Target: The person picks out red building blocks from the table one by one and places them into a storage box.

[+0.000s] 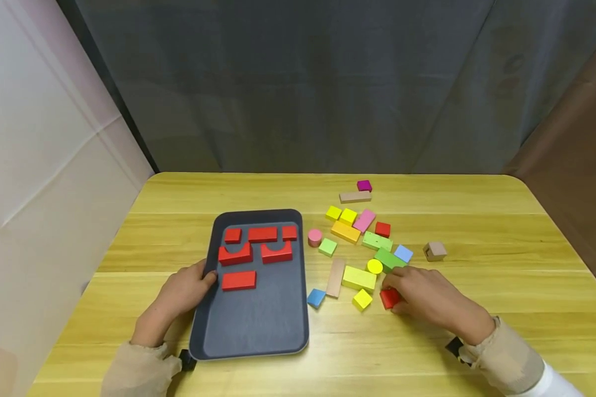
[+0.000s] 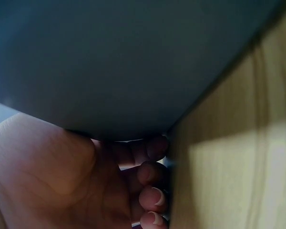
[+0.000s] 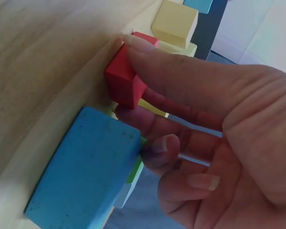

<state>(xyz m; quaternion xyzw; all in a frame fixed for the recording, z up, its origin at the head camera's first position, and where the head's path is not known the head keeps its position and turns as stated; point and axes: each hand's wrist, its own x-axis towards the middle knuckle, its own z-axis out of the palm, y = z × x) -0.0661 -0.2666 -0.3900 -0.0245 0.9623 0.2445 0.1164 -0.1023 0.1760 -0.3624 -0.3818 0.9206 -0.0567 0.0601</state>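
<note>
At the left rim of a dark grey tray (image 1: pixel 255 325) my left hand (image 1: pixel 182 292) grips the edge, its thumb over the rim. Its curled fingers (image 2: pixel 152 195) show beside the tray wall (image 2: pixel 128 71) in the left wrist view. Several red blocks (image 1: pixel 238 280) lie inside the tray, two with a curved notch. To the right of the tray, my right hand (image 1: pixel 427 295) pinches a small red block (image 1: pixel 389 298) between thumb and fingers, at the tabletop. A blue block (image 3: pixel 86 167) lies next to those fingers in the right wrist view; the hand hides it from the head view.
Loose blocks are scattered right of the tray: a yellow block (image 1: pixel 359 278), a green block (image 1: pixel 388 259), a pink cylinder (image 1: pixel 315 237), another red block (image 1: pixel 383 229) and a wooden cube (image 1: pixel 435 251). A magenta block (image 1: pixel 364 186) lies near the table's back edge.
</note>
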